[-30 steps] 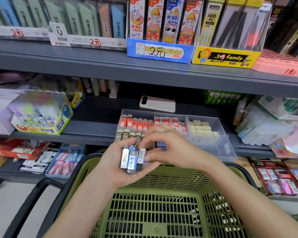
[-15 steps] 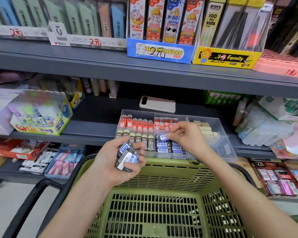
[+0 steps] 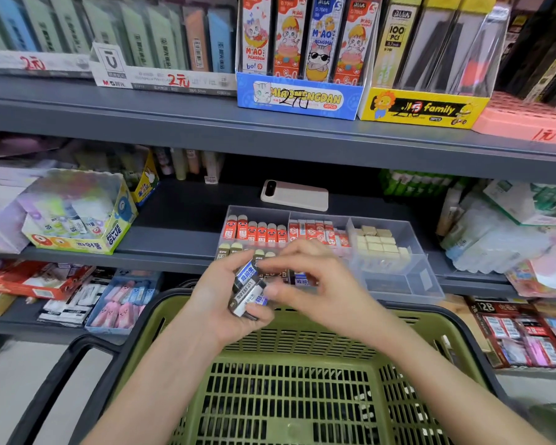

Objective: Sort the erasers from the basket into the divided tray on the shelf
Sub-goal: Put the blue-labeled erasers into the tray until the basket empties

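Stationery shelf (image 3: pixel 174 242) behind; left hand (image 3: pixel 215 306) grip closed round a few erasers (image 3: pixel 247 284) above green basket (image 3: pixel 302 380); right hand (image 3: pixel 321 284) right at them (blurred, can't tell its grip); divided tray (image 3: pixel 398 281) just behind, on shelf.

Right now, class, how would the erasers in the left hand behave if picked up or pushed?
Probably light: the left hand holds several erasers at once. Their flat-sided blocks should not roll. Smooth-looking printed sleeves may let them slide apart; they sit askew.
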